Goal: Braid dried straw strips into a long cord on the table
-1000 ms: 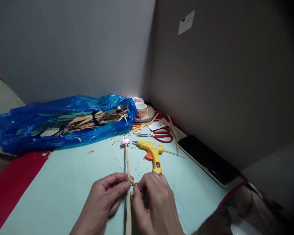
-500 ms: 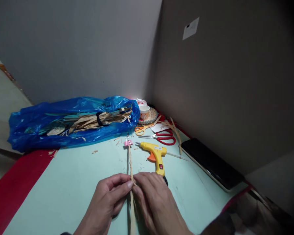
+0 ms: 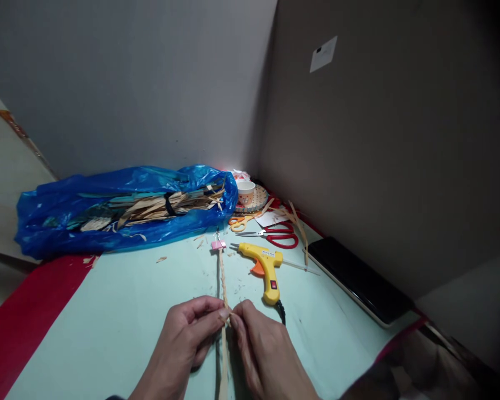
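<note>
A thin braid of pale dried plant fibre [image 3: 223, 278] runs toward me from a pink binder clip [image 3: 218, 244] that grips its far end. My left hand [image 3: 191, 333] pinches the braid between thumb and forefinger at its lower part. Close beside it on the right, my right hand [image 3: 266, 350] pinches a fibre strand at the same spot, its fingertips nearly touching the left thumb. Below the hands a loose flat strip [image 3: 224, 361] hangs toward the bottom of the view. The exact crossing of the strands is partly hidden by the fingers.
A yellow glue gun [image 3: 270, 272] lies right of the braid. Behind it are red-handled scissors [image 3: 281, 236], orange-handled scissors [image 3: 238, 223] and a cup [image 3: 245, 191] by a woven tray [image 3: 258, 197]. A blue plastic bag [image 3: 87, 239] holds fibre bundles [image 3: 179, 203]. A black phone-like device [image 3: 358, 278] lies right.
My right hand has drawn slightly down and right, pulling a strand out sideways, and the glue gun's handle shows more. My left hand keeps its pinch on the braid.
</note>
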Motion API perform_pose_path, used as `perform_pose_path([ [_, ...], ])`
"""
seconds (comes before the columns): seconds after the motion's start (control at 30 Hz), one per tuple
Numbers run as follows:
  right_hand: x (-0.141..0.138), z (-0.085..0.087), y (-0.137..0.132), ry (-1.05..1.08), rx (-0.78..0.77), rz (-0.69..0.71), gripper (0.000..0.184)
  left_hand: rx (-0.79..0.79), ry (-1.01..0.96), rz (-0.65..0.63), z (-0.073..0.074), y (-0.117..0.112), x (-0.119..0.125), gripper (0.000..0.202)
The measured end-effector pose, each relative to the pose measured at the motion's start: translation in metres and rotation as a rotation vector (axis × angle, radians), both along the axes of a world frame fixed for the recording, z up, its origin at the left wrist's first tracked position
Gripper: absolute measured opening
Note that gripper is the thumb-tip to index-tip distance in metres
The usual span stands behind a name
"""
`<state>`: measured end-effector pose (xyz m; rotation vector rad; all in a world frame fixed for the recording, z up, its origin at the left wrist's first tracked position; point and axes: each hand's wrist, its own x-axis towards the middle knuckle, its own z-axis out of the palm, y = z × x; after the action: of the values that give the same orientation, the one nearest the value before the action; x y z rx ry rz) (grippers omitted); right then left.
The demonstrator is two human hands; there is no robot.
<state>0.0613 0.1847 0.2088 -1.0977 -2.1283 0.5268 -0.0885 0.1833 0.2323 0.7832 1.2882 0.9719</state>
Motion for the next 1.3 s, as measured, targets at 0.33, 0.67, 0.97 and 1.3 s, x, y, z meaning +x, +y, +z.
perform_pose_path([
  [0.33, -0.003, 0.007, 0.001, 0.079, -0.048, -0.061, 0.030, 0.016, -0.012, -0.012, 0.000, -0.001, 0.000, 0.024],
  [0.67, -0.004, -0.002, 0.001, 0.034, 0.052, -0.161, 0.030, 0.050, 0.028, 0.006, -0.003, 0.003, 0.003, 0.037],
  [0.97, 0.005, 0.013, -0.002, 0.033, -0.179, -0.054, 0.021, 0.041, 0.017, -0.010, 0.004, 0.001, 0.002, 0.025],
  [1.3, -0.013, 0.005, -0.018, -0.014, 0.354, -0.150, 0.018, 0.028, 0.063, 0.060, -0.002, -0.002, 0.009, 0.022],
])
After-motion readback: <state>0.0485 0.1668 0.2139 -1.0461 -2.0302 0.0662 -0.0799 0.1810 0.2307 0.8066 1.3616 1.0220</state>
